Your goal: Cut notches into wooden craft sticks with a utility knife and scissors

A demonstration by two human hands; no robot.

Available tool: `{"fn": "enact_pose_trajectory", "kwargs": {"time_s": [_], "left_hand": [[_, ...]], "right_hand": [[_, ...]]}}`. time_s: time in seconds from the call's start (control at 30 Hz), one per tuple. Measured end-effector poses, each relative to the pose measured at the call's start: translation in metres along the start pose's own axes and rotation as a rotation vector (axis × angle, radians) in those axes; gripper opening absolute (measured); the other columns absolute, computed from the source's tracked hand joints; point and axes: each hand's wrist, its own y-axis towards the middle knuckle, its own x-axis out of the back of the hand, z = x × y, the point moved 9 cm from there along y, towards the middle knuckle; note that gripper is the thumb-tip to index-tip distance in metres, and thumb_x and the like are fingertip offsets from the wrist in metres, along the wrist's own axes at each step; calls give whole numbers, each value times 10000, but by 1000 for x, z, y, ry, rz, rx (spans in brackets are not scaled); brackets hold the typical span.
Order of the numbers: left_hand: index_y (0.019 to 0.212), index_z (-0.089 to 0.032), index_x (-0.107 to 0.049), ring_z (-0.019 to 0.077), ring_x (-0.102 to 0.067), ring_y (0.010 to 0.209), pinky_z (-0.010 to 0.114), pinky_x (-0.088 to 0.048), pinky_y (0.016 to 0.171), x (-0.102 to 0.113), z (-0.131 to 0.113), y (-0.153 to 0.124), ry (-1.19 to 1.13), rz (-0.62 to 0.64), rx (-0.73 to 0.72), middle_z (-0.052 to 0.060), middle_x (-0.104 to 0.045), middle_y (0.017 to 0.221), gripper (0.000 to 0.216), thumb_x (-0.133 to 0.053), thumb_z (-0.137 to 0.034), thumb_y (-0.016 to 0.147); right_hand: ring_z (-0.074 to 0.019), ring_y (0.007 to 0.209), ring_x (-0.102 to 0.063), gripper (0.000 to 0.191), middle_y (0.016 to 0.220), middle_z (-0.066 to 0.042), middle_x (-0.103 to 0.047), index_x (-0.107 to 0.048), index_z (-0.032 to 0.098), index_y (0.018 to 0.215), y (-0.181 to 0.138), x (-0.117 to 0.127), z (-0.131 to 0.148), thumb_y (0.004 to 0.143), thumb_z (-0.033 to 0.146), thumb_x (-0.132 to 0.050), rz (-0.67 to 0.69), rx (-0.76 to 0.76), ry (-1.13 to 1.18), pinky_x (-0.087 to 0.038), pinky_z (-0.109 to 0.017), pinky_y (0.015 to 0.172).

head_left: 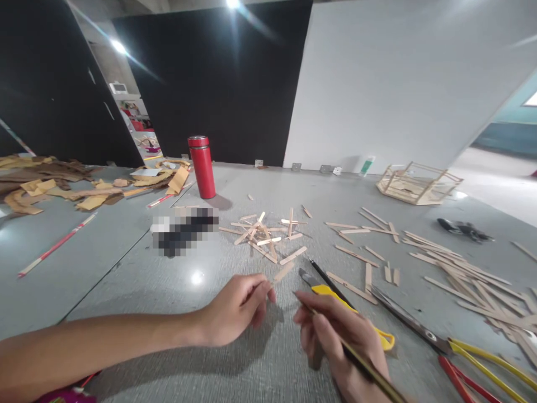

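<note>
My left hand rests low over the grey table, fingers curled and thumb meeting the fingertips in a pinch; whatever it holds is too small to make out. My right hand is closed round a dark pencil whose tip points up-left toward the left hand. A yellow utility knife lies just beyond the right hand, partly hidden by it. A short flat wooden stick lies on the table right above the left fingertips. A second black pencil lies beside the knife.
A pile of wooden sticks sits mid-table, with more sticks spread to the right. A red flask stands behind. A stick frame is far right, pliers near right, and cardboard scraps far left.
</note>
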Motion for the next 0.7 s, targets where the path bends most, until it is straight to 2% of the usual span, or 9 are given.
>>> {"fn": "enact_pose_trajectory", "kwargs": {"time_s": [0.1,0.23,0.4,0.57,0.7], "left_hand": [[969,-190,-557,77,-405,498,179,-335,478,-18,-4,-10,-43,75,28,-65,-489,616,419,-365,-535,1111],[922,-201,-509,70,-415,482,178,-346,461,-32,-8,-14,-82,142,40,-61,-505,624,402,-380,-535,1106],[901,-202,-524,66,-412,433,186,-325,422,-31,-2,-11,-50,125,51,-52,-529,616,410,-373,-522,1109],[858,-182,-586,86,-481,519,207,-373,516,-27,-9,-13,52,93,13,-20,-567,628,401,-401,-429,1113],[860,-180,-609,81,-472,516,205,-353,514,-25,-15,-14,104,83,-15,-16,-586,632,377,-409,-376,1111]], "right_hand": [[-129,511,-614,232,696,-8,-690,-706,221,1050,-2,-7,2,1045,427,-598,12,-22,-4,-504,-222,460],[-155,531,-693,334,701,-35,-741,-684,201,1015,2,-7,3,1065,497,-538,-51,-84,93,-555,-238,485],[-134,489,-639,344,601,-14,-703,-676,210,821,6,-8,10,1049,454,-594,-50,-57,-30,-505,-227,471],[-130,496,-631,410,567,-2,-689,-641,223,782,9,-10,14,1090,460,-511,-102,-61,-114,-503,-234,491],[-119,495,-613,404,557,17,-672,-620,235,774,9,-11,12,1094,454,-508,-109,-78,-121,-496,-225,493]]}}
